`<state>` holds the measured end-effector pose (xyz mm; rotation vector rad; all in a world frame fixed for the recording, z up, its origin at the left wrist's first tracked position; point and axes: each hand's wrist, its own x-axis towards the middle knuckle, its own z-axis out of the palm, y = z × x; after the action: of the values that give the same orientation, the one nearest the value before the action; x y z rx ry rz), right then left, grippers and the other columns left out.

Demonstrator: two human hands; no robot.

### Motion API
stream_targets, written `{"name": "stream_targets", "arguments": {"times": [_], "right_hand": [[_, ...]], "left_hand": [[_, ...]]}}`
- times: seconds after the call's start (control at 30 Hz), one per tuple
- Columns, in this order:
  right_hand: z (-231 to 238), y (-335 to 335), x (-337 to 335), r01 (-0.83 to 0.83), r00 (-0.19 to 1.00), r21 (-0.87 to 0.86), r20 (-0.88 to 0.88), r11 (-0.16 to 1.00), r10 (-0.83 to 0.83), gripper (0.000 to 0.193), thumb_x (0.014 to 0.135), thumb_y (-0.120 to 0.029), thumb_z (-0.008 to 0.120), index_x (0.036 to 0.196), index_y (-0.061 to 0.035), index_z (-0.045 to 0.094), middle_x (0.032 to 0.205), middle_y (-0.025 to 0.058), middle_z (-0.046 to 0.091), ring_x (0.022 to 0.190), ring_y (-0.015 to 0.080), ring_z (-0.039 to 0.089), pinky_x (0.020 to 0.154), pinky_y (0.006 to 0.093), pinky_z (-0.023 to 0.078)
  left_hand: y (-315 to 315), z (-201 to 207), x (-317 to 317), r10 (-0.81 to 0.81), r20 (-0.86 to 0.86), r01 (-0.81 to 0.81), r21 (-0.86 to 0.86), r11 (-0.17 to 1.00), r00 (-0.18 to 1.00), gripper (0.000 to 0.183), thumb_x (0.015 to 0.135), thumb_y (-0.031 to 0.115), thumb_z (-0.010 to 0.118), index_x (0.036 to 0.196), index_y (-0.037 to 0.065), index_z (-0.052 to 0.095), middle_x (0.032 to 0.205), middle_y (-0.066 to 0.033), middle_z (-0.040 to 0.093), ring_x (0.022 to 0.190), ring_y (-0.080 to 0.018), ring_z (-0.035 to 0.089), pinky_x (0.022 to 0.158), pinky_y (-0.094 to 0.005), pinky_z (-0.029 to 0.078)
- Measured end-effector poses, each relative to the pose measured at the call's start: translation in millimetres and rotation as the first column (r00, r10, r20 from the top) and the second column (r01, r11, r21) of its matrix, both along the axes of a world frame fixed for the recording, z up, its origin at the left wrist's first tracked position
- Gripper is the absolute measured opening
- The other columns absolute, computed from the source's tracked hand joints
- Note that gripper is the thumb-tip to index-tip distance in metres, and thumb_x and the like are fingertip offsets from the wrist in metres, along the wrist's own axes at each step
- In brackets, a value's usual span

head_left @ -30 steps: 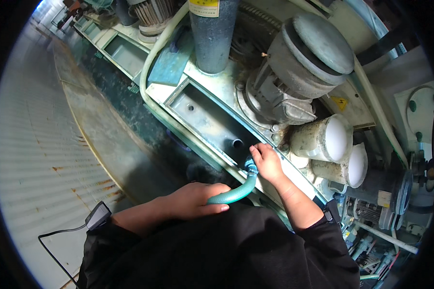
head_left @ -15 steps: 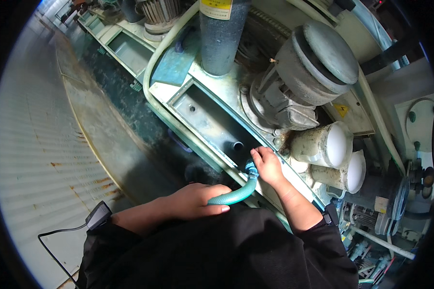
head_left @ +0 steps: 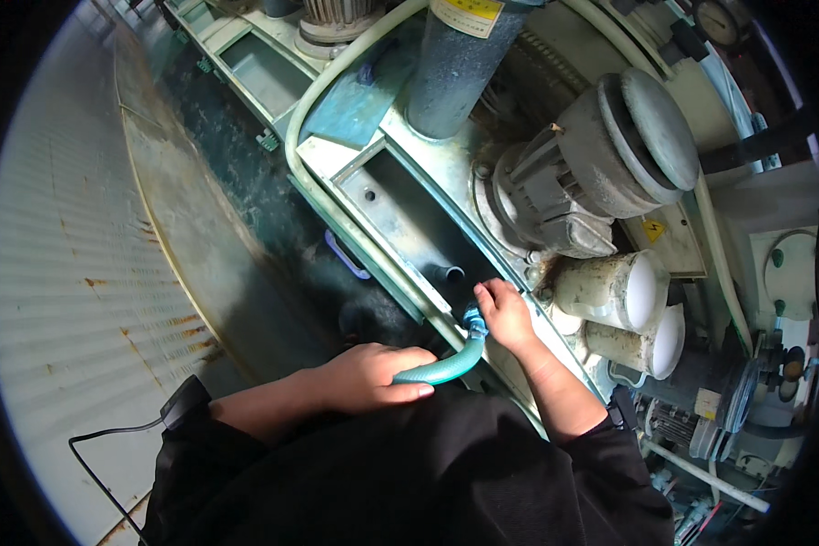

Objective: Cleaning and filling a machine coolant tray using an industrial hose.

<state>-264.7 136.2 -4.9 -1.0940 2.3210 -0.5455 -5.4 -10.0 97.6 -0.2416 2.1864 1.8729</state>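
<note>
A green hose (head_left: 446, 368) bends between my hands. My left hand (head_left: 373, 376) is closed around its lower end, thumb along the near side. At the upper end is a blue fitting (head_left: 474, 320), which my right hand (head_left: 505, 314) grips from the right with curled fingers; its fingertips are partly hidden. Both hands are at the near end of a long, narrow open tank (head_left: 400, 223) set into the machine's top. Inside the tank stands a short dark pipe stub (head_left: 448, 274).
Right of the tank are a large grey motor (head_left: 578, 173) and two stained white cylinders (head_left: 610, 289). A thick grey column (head_left: 464, 73) rises behind. A pale hose (head_left: 305, 136) runs along the tank's left edge. A purple handle (head_left: 347, 255) shows beside the dark floor at left.
The view has shifted, so the machine appears slightly lower and further right. My hands keep nearly the same hold on the hose and fitting.
</note>
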Motion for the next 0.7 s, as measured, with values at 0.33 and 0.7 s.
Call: {"name": "stream_targets", "arguments": {"times": [0.33, 0.7], "right_hand": [[18, -28, 1, -0.048, 0.997, 0.024, -0.058, 0.999, 0.049, 0.036, 0.099, -0.038, 0.064, 0.106, -0.0045, 0.073, 0.107, 0.0214, 0.07, 0.101, 0.0408, 0.068, 0.089, 0.0481, 0.054], [7, -61, 10, -0.279, 0.915, 0.244, -0.225, 0.929, 0.334, 0.032, 0.101, -0.033, 0.058, 0.12, -0.0088, 0.067, 0.115, 0.019, 0.068, 0.104, 0.039, 0.068, 0.091, 0.0479, 0.056]], "left_hand": [[-18, -33, 35, 0.059, -0.054, -0.06, -0.018, 0.998, 0.997, 0.039, 0.1, 0.037, 0.068, 0.124, 0.005, 0.062, 0.103, -0.0166, 0.069, 0.096, -0.0338, 0.07, 0.083, -0.0424, 0.053], [-18, -110, 63, 0.138, -0.018, -0.139, -0.102, 0.985, 0.99, 0.025, 0.095, 0.029, 0.068, 0.105, 0.008, 0.059, 0.094, -0.0173, 0.069, 0.093, -0.0395, 0.068, 0.08, -0.0479, 0.052]]}}
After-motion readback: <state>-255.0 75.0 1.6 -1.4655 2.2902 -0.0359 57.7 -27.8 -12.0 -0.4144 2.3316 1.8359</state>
